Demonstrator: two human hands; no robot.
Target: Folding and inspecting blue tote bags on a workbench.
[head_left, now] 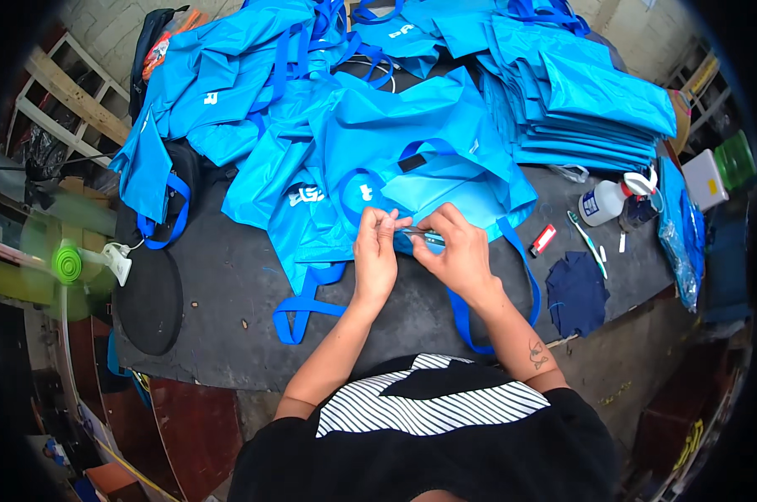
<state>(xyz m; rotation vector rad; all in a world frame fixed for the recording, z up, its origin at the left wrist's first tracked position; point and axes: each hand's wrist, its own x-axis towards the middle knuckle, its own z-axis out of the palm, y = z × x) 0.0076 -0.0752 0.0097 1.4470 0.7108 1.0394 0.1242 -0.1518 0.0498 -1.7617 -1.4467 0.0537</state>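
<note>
Blue bag [395,113] tops black table [228,335], wall [115,29] beyond; right grip [464,253] holds teal tool [433,238], left grip [375,261] unclear.

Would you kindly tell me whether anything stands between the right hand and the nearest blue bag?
Nothing visible, apart from the small tool it holds: the right hand is at the near edge of the bag, with the left hand beside it.
</note>
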